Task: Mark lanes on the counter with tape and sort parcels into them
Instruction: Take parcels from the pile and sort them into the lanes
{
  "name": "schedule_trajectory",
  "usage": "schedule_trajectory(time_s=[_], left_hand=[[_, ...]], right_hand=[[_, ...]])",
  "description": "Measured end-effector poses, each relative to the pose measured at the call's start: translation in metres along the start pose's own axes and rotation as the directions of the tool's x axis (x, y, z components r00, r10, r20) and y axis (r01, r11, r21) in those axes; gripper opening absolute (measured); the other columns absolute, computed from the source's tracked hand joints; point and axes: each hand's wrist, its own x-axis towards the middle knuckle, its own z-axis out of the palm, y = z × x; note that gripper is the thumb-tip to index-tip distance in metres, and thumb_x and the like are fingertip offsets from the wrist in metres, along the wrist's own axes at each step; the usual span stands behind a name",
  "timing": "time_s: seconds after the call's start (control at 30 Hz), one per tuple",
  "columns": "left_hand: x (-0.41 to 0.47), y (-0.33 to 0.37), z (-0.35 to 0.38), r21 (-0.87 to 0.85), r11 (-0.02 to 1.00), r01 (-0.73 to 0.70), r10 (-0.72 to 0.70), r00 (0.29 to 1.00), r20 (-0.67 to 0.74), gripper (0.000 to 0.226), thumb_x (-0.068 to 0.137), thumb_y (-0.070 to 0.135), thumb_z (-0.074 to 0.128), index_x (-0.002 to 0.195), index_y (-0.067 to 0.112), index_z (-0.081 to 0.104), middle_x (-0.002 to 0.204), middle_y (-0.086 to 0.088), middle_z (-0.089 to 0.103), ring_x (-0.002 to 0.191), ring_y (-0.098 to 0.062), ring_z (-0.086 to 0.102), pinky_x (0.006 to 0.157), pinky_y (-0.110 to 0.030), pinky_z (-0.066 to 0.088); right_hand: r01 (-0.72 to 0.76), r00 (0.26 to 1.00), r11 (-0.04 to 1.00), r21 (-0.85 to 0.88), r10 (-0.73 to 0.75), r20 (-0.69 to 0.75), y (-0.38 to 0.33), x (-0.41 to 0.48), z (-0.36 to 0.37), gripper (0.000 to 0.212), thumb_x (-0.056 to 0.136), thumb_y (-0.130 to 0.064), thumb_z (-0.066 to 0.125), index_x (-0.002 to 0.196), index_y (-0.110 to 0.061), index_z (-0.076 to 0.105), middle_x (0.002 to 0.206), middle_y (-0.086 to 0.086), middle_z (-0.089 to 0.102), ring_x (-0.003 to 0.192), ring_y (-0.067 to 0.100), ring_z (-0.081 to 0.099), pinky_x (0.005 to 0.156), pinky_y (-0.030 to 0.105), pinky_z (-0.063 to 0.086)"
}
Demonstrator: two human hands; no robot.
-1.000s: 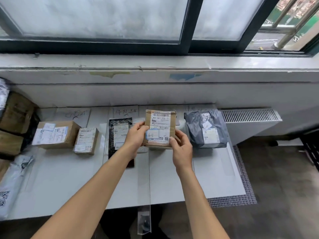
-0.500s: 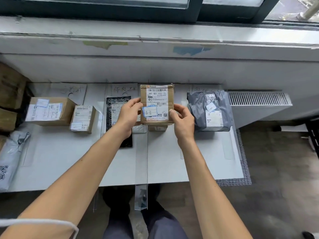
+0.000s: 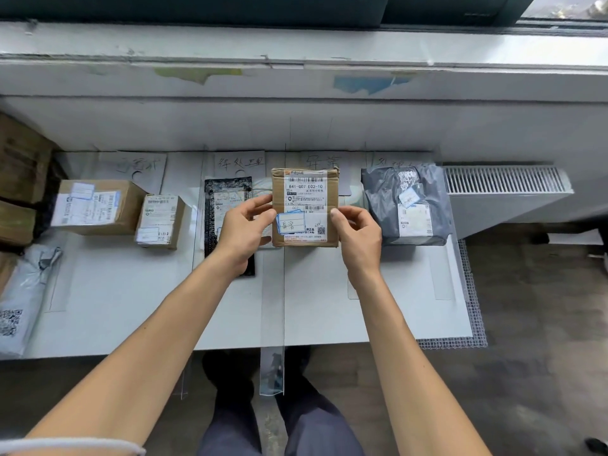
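Note:
I hold a small brown cardboard parcel with a white shipping label and a blue-edged handwritten sticker over the third lane of the white counter. My left hand grips its left edge and my right hand grips its right edge. Clear tape strips run front to back and split the counter into lanes. Handwritten paper signs lie at the back of each lane. A black flat parcel lies in the second lane, partly behind my left hand.
Two brown boxes, a larger and a smaller, sit in the left lane. A grey poly bag fills the right lane. Stacked cartons and a pale mailer lie at far left. A white radiator stands at right.
The camera has tilted down, so the window has left the view and my legs show. Both hands keep their hold on the brown parcel, which now stands more upright facing me.

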Motion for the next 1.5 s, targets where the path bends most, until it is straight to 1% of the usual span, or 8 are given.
schedule_trajectory(time_s=[0.13, 0.33, 0.5, 0.6, 0.87, 1.13, 1.27, 1.5], left_hand=[[-0.012, -0.017, -0.002, -0.026, 0.999, 0.02, -0.02, 1.0, 0.02, 0.03, 0.095, 0.007, 0.06, 0.118, 0.026, 0.067, 0.113, 0.002, 0.071, 0.097, -0.008, 0.069, 0.07, -0.032, 0.06], [-0.031, -0.048, -0.002, -0.006, 0.992, 0.123, -0.122, 0.992, 0.027, 0.032, 0.094, 0.007, 0.061, 0.123, 0.02, 0.065, 0.118, -0.005, 0.069, 0.107, -0.018, 0.066, 0.081, -0.045, 0.06], [-0.038, -0.057, 0.0, -0.015, 0.989, 0.15, -0.149, 0.988, 0.033, 0.035, 0.094, 0.005, 0.061, 0.127, 0.016, 0.063, 0.118, -0.003, 0.069, 0.108, -0.017, 0.066, 0.076, -0.04, 0.061], [-0.042, -0.062, 0.0, -0.025, 0.985, 0.169, -0.168, 0.985, 0.042, 0.032, 0.093, 0.005, 0.062, 0.123, 0.018, 0.065, 0.118, -0.006, 0.069, 0.108, -0.019, 0.066, 0.077, -0.043, 0.061], [-0.053, -0.086, 0.0, -0.014, 0.962, 0.272, -0.271, 0.961, 0.049, 0.029, 0.095, 0.011, 0.062, 0.123, 0.012, 0.063, 0.11, -0.008, 0.071, 0.087, -0.013, 0.072, 0.063, -0.036, 0.06], [-0.038, -0.093, 0.004, 0.023, 0.946, 0.323, -0.324, 0.946, 0.009, 0.028, 0.097, 0.017, 0.059, 0.124, 0.016, 0.062, 0.104, 0.002, 0.074, 0.098, -0.011, 0.068, 0.079, -0.04, 0.058], [-0.031, -0.092, 0.007, 0.015, 0.948, 0.318, -0.319, 0.948, 0.006, 0.019, 0.098, 0.019, 0.056, 0.113, 0.02, 0.068, 0.104, 0.001, 0.075, 0.106, -0.015, 0.067, 0.09, -0.044, 0.055], [-0.027, -0.096, 0.007, 0.04, 0.944, 0.327, -0.328, 0.944, 0.032, 0.023, 0.1, 0.021, 0.051, 0.118, 0.019, 0.066, 0.111, 0.002, 0.072, 0.112, -0.014, 0.063, 0.088, -0.038, 0.053]], right_hand=[[0.014, 0.999, 0.999, -0.029, -0.012, 0.051, 0.009, -0.006, -0.019, 0.007, 0.088, -0.016, 0.072, 0.093, -0.019, 0.069, 0.087, -0.009, 0.07, 0.075, -0.005, 0.062, 0.069, 0.013, 0.05], [-0.025, 0.996, 0.998, -0.062, 0.03, 0.085, 0.031, -0.031, -0.041, 0.009, 0.087, -0.013, 0.073, 0.092, -0.019, 0.069, 0.087, -0.006, 0.071, 0.077, 0.0, 0.064, 0.07, 0.016, 0.051], [-0.055, 0.993, 0.994, -0.099, 0.065, 0.103, 0.039, -0.037, -0.05, 0.01, 0.087, -0.013, 0.073, 0.095, -0.014, 0.068, 0.094, 0.004, 0.072, 0.084, 0.009, 0.065, 0.078, 0.026, 0.055], [-0.077, 0.989, 0.991, -0.109, 0.09, 0.118, 0.044, -0.037, -0.057, 0.009, 0.087, -0.014, 0.074, 0.093, -0.016, 0.068, 0.091, -0.001, 0.072, 0.081, 0.007, 0.065, 0.075, 0.027, 0.054], [-0.148, 0.982, 0.968, -0.202, 0.169, 0.088, 0.073, -0.052, -0.067, 0.007, 0.086, -0.02, 0.074, 0.086, -0.021, 0.067, 0.086, -0.005, 0.073, 0.081, 0.008, 0.067, 0.075, 0.028, 0.055], [-0.18, 0.974, 0.956, -0.232, 0.206, 0.09, 0.086, -0.043, -0.052, 0.011, 0.088, -0.011, 0.07, 0.088, -0.021, 0.065, 0.088, -0.004, 0.072, 0.079, 0.003, 0.067, 0.071, 0.016, 0.054], [-0.187, 0.973, 0.959, -0.215, 0.211, 0.094, 0.088, -0.034, -0.048, 0.016, 0.09, -0.006, 0.067, 0.091, -0.022, 0.064, 0.088, -0.009, 0.07, 0.074, -0.008, 0.065, 0.067, 0.01, 0.051], [-0.226, 0.964, 0.95, -0.216, 0.25, 0.089, 0.096, -0.031, -0.05, 0.021, 0.089, -0.001, 0.063, 0.105, -0.015, 0.067, 0.1, -0.004, 0.072, 0.089, 0.004, 0.067, 0.082, 0.021, 0.056]])
